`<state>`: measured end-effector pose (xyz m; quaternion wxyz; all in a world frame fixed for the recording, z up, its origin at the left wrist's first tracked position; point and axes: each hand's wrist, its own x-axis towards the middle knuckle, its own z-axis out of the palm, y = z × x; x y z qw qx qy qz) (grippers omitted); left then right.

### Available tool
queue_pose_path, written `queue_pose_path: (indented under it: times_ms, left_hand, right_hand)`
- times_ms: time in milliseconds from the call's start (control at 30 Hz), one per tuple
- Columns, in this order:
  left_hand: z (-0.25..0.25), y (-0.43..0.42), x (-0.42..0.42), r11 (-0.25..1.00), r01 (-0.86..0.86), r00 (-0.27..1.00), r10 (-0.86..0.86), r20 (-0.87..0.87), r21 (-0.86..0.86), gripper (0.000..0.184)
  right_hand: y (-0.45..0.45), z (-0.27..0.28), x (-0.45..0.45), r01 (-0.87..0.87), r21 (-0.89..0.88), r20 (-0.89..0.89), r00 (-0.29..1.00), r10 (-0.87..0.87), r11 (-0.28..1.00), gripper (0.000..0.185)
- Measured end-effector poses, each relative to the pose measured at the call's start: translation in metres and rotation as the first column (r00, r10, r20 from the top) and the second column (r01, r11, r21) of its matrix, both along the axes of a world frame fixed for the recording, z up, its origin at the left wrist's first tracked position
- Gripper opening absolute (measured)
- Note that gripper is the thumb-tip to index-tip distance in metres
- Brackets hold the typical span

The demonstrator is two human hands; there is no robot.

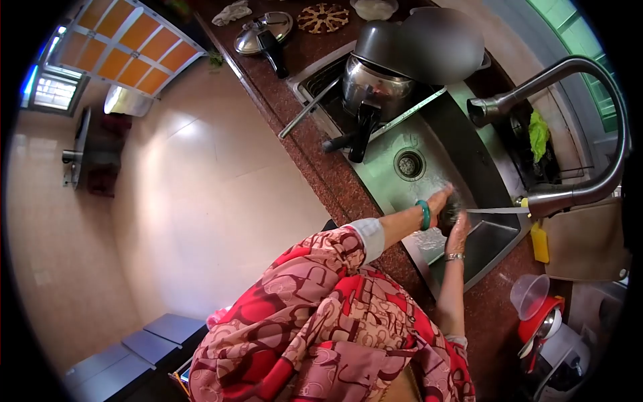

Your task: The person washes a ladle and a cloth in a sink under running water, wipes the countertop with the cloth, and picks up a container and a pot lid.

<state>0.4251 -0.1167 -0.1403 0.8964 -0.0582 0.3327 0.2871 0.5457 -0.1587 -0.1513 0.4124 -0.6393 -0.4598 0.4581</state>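
Over the steel sink point(395, 181), my left hand point(439, 204), with a green bangle at its wrist, presses against one side of a small dark object point(451, 211). On the opposite side is my right hand point(459, 231), below which a metal watch or bracelet circles the wrist. The object sits between both palms and is too blurred to name. A thin stream of water point(495, 210) reaches it from the right. The round drain point(409, 164) lies beyond my hands.
A curved faucet point(576, 194) arches at the right. Pots point(376, 84) stand on the rack past the sink, handles pointing toward me. A lid point(264, 32) and a trivet point(323, 18) lie on the counter. Clear plastic cup point(529, 296) and red container point(541, 320) stand lower right.
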Motion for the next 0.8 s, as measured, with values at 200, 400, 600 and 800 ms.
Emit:
queue_pose_path:
  times_ms: [200,400,600,800]
  left_hand:
    - [0.004,-0.006,0.007,0.997,-0.076,0.997,0.076,-0.002,0.011,0.039]
    - [0.014,-0.021,0.006,0.996,0.088,0.993,-0.090,-0.078,-0.028,0.040]
    - [0.005,-0.024,0.007,0.823,0.299,0.806,0.054,-0.590,0.483,0.042]
    - [0.029,-0.040,0.009,0.293,0.851,0.384,0.221,-0.896,0.437,0.074]
  right_hand:
    - [-0.001,0.036,-0.042,0.049,0.135,0.230,0.970,-0.079,0.990,0.044]
    - [0.002,0.008,0.008,0.150,0.055,0.210,0.965,-0.158,0.987,0.040]
    - [-0.020,0.042,0.006,0.267,-0.429,-0.467,0.753,-0.465,0.863,0.047]
    - [-0.018,0.023,0.004,0.130,-0.214,-0.433,0.876,-0.213,0.968,0.036]
